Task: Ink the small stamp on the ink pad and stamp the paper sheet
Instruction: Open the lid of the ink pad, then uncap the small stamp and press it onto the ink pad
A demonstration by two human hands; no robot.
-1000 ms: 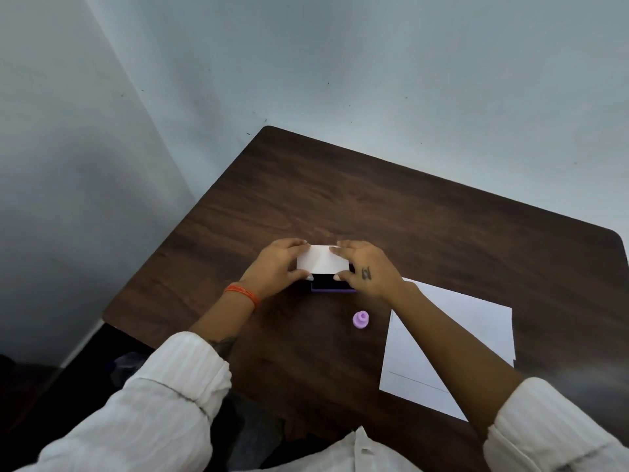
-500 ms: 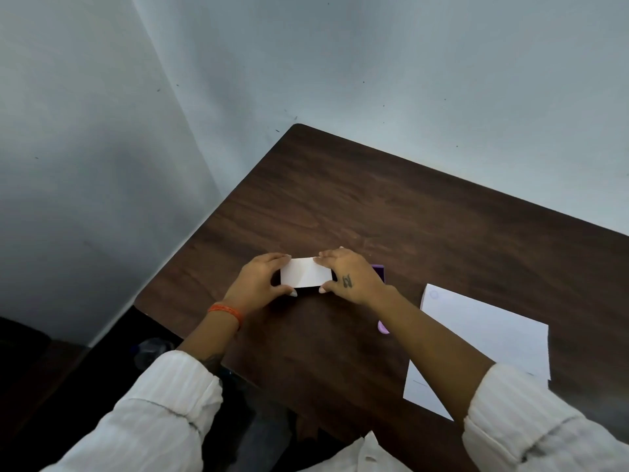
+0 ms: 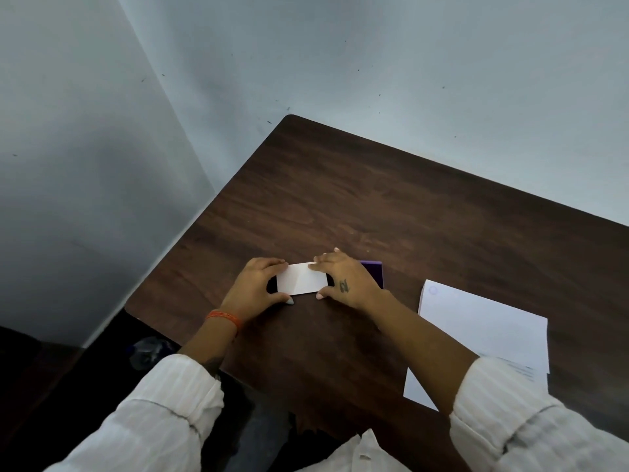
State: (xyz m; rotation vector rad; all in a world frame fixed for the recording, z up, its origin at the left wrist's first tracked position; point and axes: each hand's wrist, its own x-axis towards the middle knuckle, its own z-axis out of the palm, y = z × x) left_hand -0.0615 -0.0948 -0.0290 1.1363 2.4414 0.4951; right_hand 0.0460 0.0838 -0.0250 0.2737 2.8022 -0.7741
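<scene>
Both my hands pinch a white rectangular lid (image 3: 302, 279) low over the table, my left hand (image 3: 253, 289) at its left end and my right hand (image 3: 347, 279) at its right end. Dark edges show under the lid's ends. The purple ink pad base (image 3: 373, 270) lies just right of the lid, mostly behind my right hand. The white paper sheet (image 3: 483, 335) lies to the right, with a faint round mark (image 3: 433, 290) near its far left corner. The small stamp is hidden, probably behind my right forearm.
The dark wooden table (image 3: 391, 206) stands in a corner, with grey walls at its left and far sides. Its left edge and rounded near corner (image 3: 131, 306) are close to my left hand. The floor below is dark.
The white lid has come off the purple base and moved to the left with both hands still on it. The camera view has shifted, and my right forearm now covers the small purple stamp.
</scene>
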